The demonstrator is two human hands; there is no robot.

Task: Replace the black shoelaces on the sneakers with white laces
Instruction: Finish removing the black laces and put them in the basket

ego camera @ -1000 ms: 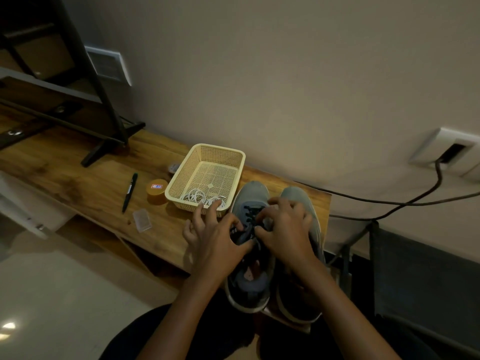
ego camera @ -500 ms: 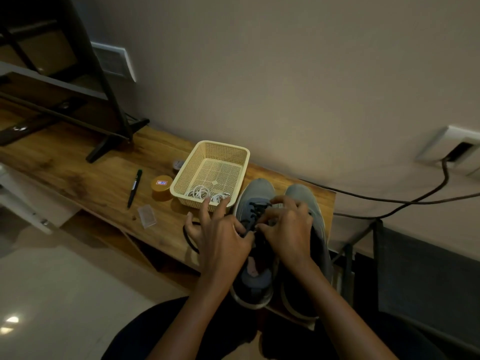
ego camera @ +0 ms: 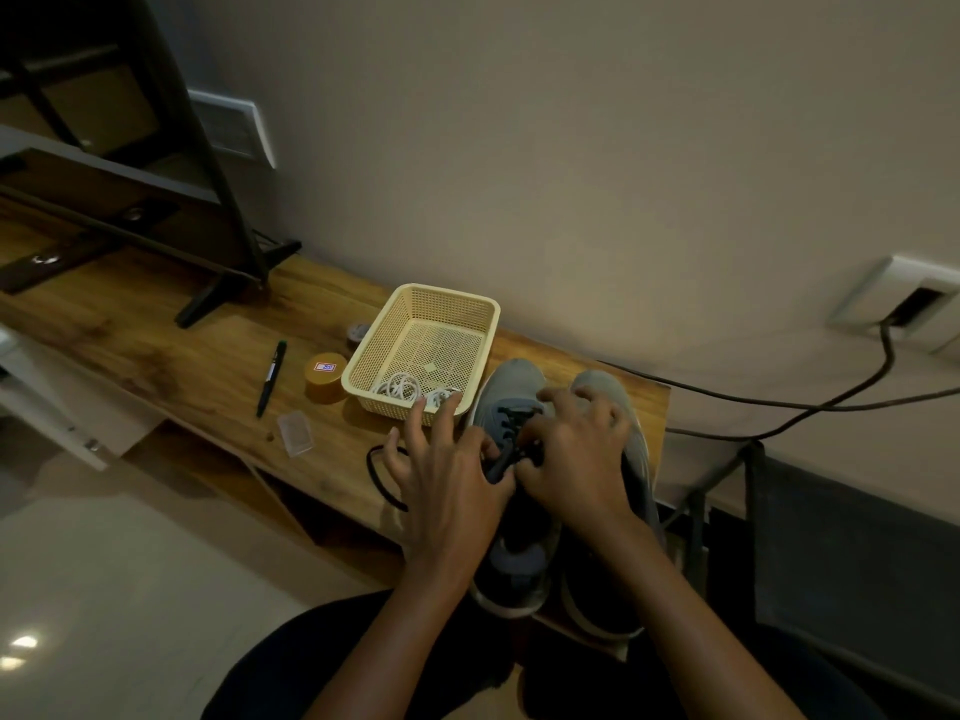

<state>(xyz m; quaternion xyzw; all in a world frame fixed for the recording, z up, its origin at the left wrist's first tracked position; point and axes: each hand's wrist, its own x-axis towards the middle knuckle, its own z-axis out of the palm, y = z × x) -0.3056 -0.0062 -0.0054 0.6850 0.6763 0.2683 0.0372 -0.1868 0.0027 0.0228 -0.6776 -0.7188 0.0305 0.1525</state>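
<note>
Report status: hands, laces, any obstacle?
Left hand and right hand pinch black lace on left sneaker. White laces lie in basket. Nothing in the way.

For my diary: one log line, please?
left hand: pinches black shoelace; right hand: on grey fabric sneaker; white laces: in cream plastic mesh basket

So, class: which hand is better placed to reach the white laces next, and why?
Left hand, probably: its fingers lie by the basket of white laces; the right hand sits farther, across the shoe.
</note>
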